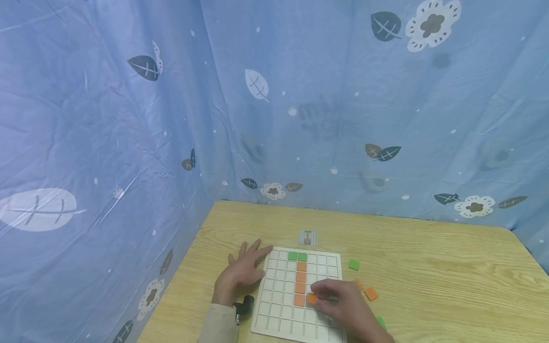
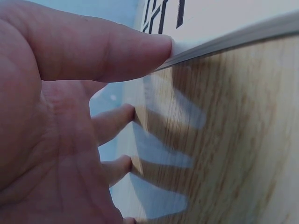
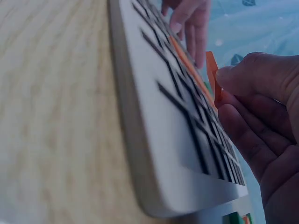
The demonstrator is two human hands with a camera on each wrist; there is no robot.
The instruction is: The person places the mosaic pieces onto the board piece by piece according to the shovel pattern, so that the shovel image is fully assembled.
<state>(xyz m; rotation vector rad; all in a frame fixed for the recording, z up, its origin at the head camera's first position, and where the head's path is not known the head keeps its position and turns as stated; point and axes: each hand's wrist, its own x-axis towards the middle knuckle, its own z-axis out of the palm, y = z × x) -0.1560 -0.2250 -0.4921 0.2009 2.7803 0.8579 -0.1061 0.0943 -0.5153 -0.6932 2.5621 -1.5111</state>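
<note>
Pinching an orange tile [image 1: 311, 298] between my right thumb and fingers, I've got the right hand [image 1: 340, 305] over the near right part of the white grid board [image 1: 271, 314]; that light grip probably suits something so thin, leaving an edge free to meet a square. The tile sits just right of the nearest piece in the orange column [image 1: 300, 287], though I can't tell whether it touches the board. Over on the left, my left hand [image 1: 242, 272] is spread out, gripping nothing, thumb against the board's left edge, likely to stop it sliding. So the board lies between my hands, the held tile well right of the left one. A pair of green tiles [image 1: 293, 256] tops the column at the far end, and loose tiles [image 1: 371, 294] lie to the right, presumably for easy reach.
</note>
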